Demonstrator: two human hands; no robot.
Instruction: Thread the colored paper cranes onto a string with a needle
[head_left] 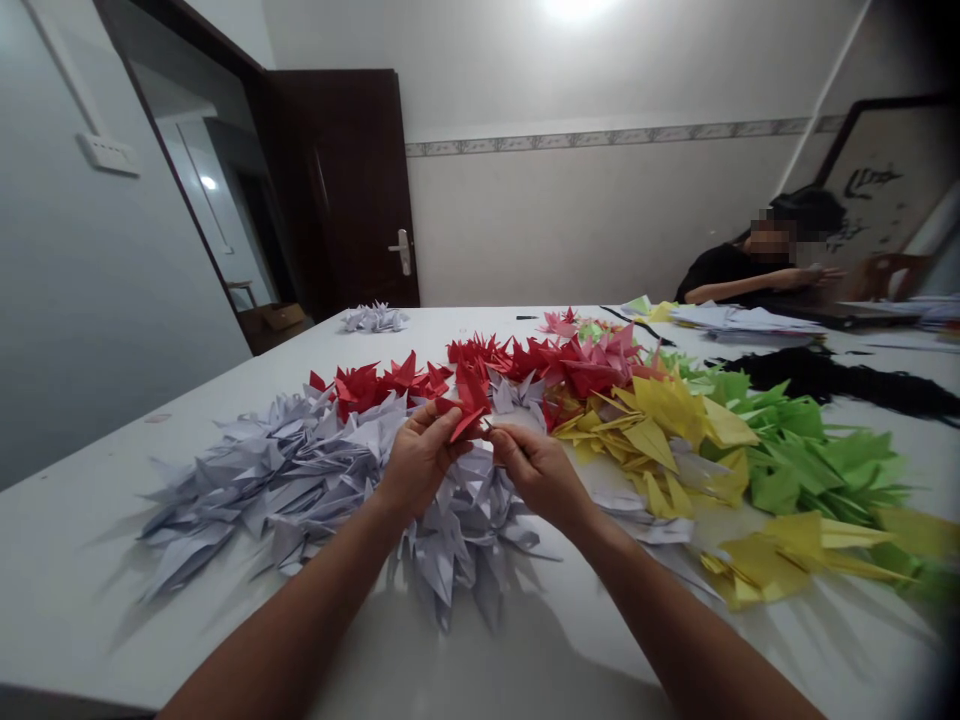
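Left hand (420, 462) pinches a red paper crane (465, 405) between thumb and fingertips, holding it up just above the heaps. Right hand (536, 470) meets it from the other side, fingers closed narrow on the crane's lower tip; something thin shows at that pinch, too small to make out. The crane hangs over the middle of the tabletop (67, 540), clear of the surface.

Right beneath the hands sprawls a white crane pile (300, 480), running toward the left edge. Behind it sits a red pile (390, 385), then a pink pile (600, 358), a yellow pile (660, 430) and a green pile (802, 455) stretching toward the right edge. A small white cluster (373, 318) sits by the far edge. Dark strands (832, 378) lie beyond the green. A second person (739, 272) sits at the far right corner beside stacked paper sheets (739, 318).
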